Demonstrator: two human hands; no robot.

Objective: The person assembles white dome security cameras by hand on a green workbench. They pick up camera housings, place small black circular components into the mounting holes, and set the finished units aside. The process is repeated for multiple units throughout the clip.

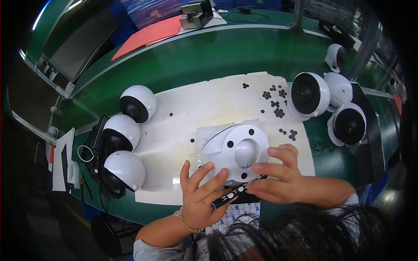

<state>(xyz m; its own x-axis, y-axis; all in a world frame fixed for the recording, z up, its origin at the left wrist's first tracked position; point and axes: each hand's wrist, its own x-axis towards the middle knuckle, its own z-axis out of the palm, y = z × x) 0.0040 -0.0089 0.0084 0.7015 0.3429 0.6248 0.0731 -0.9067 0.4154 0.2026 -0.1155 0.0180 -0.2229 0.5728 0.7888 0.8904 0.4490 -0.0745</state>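
Note:
A white camera-like device lies in front of me with its round base turned up. Black round pads sit on the base around its hollow centre. My left hand, a beaded bracelet at its wrist, holds a black strip with white round gaps tilted below the base, its other fingers spread against the device's lower left side. My right hand has its thumb and a finger about the strip's right end. Its upper fingers rest at the base's right rim. The fingertips partly hide the strip.
Three white ball-shaped cameras stand at left beside black cables. Several more stand at right. Loose black pads lie on the white sheet over the green table. A metal box and red sheet lie at the back.

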